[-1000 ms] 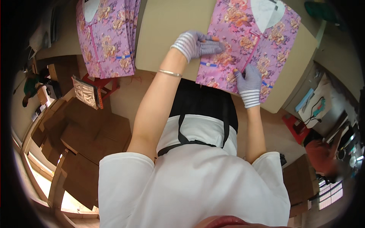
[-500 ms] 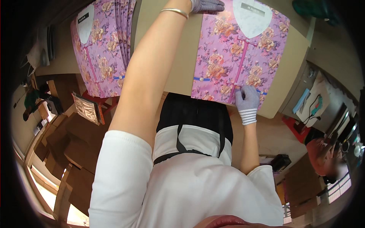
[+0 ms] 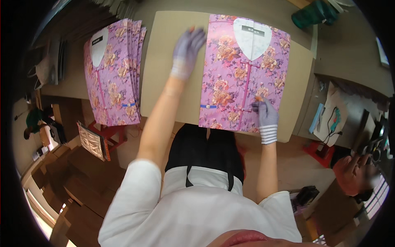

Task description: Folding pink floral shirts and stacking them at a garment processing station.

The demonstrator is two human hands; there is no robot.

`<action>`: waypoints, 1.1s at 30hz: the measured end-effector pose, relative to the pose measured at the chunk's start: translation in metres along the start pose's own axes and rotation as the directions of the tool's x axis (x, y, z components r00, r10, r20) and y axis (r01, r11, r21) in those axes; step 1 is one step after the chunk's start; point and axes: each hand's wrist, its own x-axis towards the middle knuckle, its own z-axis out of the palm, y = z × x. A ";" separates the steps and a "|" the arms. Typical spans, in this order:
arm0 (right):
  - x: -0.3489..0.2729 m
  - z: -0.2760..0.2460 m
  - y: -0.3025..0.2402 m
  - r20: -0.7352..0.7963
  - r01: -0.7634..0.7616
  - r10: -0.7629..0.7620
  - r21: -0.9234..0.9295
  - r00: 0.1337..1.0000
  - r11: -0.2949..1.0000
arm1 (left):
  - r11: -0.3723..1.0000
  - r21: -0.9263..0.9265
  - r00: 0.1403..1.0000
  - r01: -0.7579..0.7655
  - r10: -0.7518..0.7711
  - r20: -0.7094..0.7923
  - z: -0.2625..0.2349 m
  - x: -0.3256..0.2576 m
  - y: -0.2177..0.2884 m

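A flat pink floral garment-shaped piece point(image 3: 238, 74) with a white collar insert lies on a tan board point(image 3: 168, 61) on the table. My right hand point(image 3: 265, 115), in a grey striped-cuff glove, presses its lower right edge with the fingertips. My left hand point(image 3: 187, 51), also gloved, hovers with fingers spread over the bare board just left of the piece, holding nothing.
A fanned stack of the same pink floral pieces point(image 3: 113, 74) lies at the left of the table. A teal bottle point(image 3: 314, 12) stands at the far right. Cardboard boxes point(image 3: 78, 181) sit on the floor at left. Another person point(image 3: 354, 173) is at the lower right.
The floral piece has been laid flat on the board. My left hand has let go of its top edge and drawn back to the left; my right hand stays on the lower right edge.
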 end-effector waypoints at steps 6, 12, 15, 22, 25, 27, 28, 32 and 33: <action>0.002 0.037 -0.092 0.221 0.202 -0.247 0.208 0.943 0.957 | 0.819 0.570 0.988 -0.062 -0.029 0.149 0.006 -0.132 0.036; -0.010 0.097 -0.125 0.493 0.753 -0.630 -0.082 0.600 0.653 | 0.425 0.902 0.996 0.079 -0.073 -0.053 0.070 -0.116 0.078; 0.013 0.098 -0.116 0.746 0.834 -0.387 -0.423 0.542 0.354 | 0.601 0.765 0.973 0.231 -0.130 -0.192 0.060 -0.116 0.084; -0.015 0.014 -0.169 0.565 0.587 -0.240 -0.809 0.789 0.023 | 0.665 0.659 0.931 0.352 -0.174 -0.322 0.036 -0.117 0.099; -0.015 -0.048 -0.192 0.343 0.372 -0.230 -0.923 0.911 0.098 | 0.741 0.577 0.930 0.344 -0.184 -0.318 0.030 -0.121 0.105; 0.003 -0.084 -0.171 0.239 0.247 -0.140 -0.968 0.961 0.043 | 0.744 0.568 0.926 0.351 -0.184 -0.330 0.030 -0.122 0.108; 0.017 -0.101 -0.141 0.196 0.195 -0.151 -0.981 0.969 -0.023 | 0.750 0.558 0.925 0.354 -0.191 -0.329 0.032 -0.121 0.108; 0.054 -0.077 -0.037 0.261 0.351 -0.369 -0.914 0.892 0.202 | 0.692 0.632 0.935 0.348 -0.201 -0.293 0.046 -0.115 0.103; 0.057 -0.052 -0.027 0.246 0.425 -0.437 -0.822 0.865 0.379 | 0.663 0.668 0.940 0.338 -0.211 -0.267 0.050 -0.113 0.101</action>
